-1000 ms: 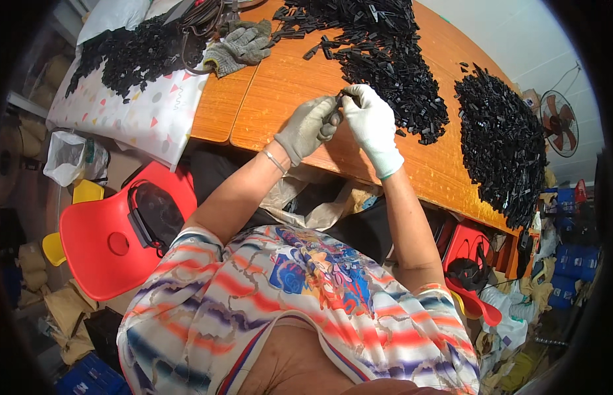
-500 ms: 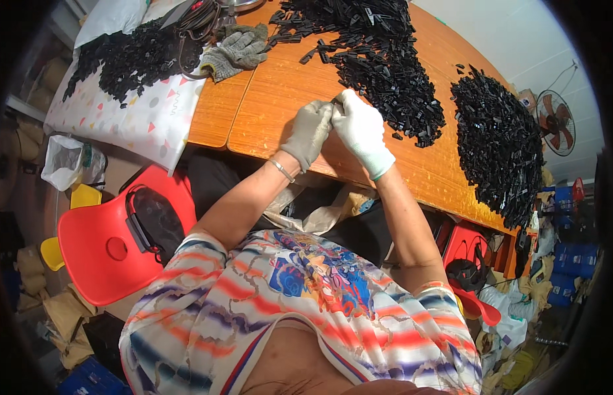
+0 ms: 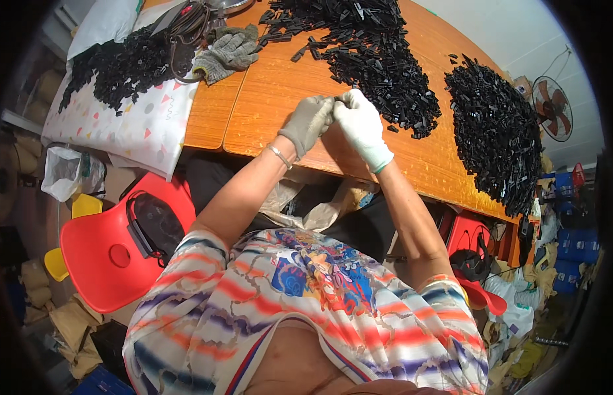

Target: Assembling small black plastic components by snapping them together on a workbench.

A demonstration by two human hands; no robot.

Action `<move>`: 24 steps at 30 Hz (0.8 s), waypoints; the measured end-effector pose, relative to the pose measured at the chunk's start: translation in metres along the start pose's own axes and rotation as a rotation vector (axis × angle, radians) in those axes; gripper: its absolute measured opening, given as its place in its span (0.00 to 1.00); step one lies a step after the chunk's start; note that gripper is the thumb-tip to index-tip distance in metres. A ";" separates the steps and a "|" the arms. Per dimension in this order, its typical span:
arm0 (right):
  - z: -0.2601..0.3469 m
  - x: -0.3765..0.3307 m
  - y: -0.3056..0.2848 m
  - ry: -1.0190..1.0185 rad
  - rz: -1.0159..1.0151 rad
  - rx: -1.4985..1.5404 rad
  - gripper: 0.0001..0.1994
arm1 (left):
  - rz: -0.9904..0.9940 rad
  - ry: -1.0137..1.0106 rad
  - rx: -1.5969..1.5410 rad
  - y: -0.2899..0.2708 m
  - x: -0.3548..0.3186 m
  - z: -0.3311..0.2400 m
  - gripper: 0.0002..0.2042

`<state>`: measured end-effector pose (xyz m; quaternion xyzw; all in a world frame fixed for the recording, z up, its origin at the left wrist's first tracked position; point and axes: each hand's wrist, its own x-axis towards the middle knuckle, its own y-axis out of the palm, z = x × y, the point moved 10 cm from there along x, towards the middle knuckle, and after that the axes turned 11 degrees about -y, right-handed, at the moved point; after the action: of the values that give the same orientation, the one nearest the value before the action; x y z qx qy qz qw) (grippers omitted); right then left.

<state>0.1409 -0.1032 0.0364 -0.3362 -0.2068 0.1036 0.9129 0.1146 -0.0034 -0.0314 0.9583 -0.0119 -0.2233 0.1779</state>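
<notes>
My left hand [image 3: 309, 123], in a grey glove, and my right hand [image 3: 361, 125], in a white glove, meet above the near part of the wooden table [image 3: 267, 99]. Both are closed, fingertips together around a small dark piece [image 3: 336, 101]. Its shape is mostly hidden by the fingers. Just beyond my right hand lies a large heap of small black plastic parts [image 3: 385, 72], many long and narrow. A second heap of black parts [image 3: 494, 125] spreads along the table's right side.
At the left, black pieces [image 3: 122, 76] lie on a patterned white cloth [image 3: 141, 125]. Grey work gloves [image 3: 227, 56] rest beside coiled cables [image 3: 190, 25]. A red chair [image 3: 122, 257] stands at left, another red chair [image 3: 474, 263] at right. A fan [image 3: 553, 108] is beyond the table.
The view has shifted slightly, so the table and heaps sit a little differently in it. My hands remain together at nearly the same place, still pinching.
</notes>
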 end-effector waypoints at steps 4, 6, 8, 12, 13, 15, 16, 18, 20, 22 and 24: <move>-0.009 -0.007 -0.008 0.174 0.003 0.458 0.10 | 0.076 0.027 0.031 0.006 -0.018 -0.009 0.10; -0.013 -0.012 -0.009 0.151 0.012 0.470 0.11 | 0.049 0.035 -0.008 -0.007 -0.019 0.000 0.10; 0.000 -0.027 0.012 0.286 0.174 0.926 0.12 | 0.013 0.033 -0.065 -0.018 -0.022 0.008 0.10; 0.006 -0.041 0.022 0.352 0.207 1.105 0.11 | 0.055 0.012 -0.134 -0.011 -0.032 0.017 0.12; -0.004 -0.042 0.028 0.359 0.196 1.119 0.10 | 0.099 0.011 -0.151 -0.006 -0.035 0.019 0.12; -0.002 -0.044 0.032 0.355 0.208 1.145 0.09 | 0.186 0.006 -0.184 0.002 -0.039 0.021 0.14; 0.000 -0.045 0.035 0.350 0.221 1.171 0.09 | 0.184 0.004 -0.184 0.001 -0.039 0.022 0.14; 0.009 -0.047 0.038 0.323 0.230 1.182 0.09 | 0.260 0.026 -0.247 0.005 -0.042 0.019 0.14; 0.017 -0.043 0.034 0.231 0.221 1.045 0.08 | 0.239 0.017 -0.244 0.004 -0.049 0.021 0.13; 0.017 -0.044 0.042 0.235 0.255 0.857 0.08 | 0.245 0.029 -0.242 0.003 -0.057 0.024 0.12; 0.015 -0.049 0.056 0.205 0.336 0.760 0.10 | 0.288 0.021 -0.208 -0.006 -0.068 0.034 0.15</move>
<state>0.0872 -0.0688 -0.0049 -0.0134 -0.0043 0.2855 0.9583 0.0384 -0.0026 -0.0336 0.9254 -0.1241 -0.1855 0.3064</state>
